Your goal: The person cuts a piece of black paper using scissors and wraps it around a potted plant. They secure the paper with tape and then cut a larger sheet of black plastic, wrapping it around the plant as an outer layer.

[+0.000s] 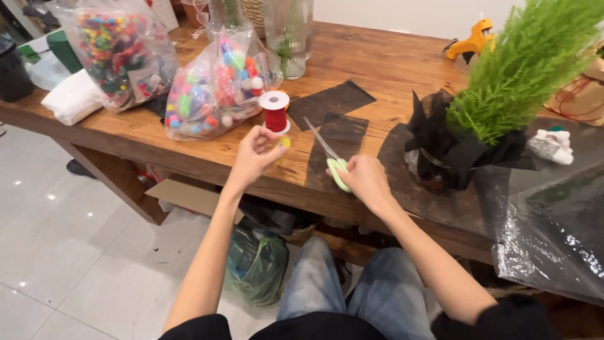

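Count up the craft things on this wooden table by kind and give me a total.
Bags of coloured pom-poms: 2
Spool of red thread: 1
Scissors with green handles, under the right hand: 1
Dark sheets lying flat: 2
Orange glue gun: 1
Wrapped green plant: 1
Small yellow pom-pom at the left hand: 1
Total: 9

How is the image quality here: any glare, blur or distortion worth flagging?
Head view: even indoor light, small glare spots on the floor tiles and on the clear wrap; the right hand on the scissors looks slightly soft; table edge bows a little from the wide lens.
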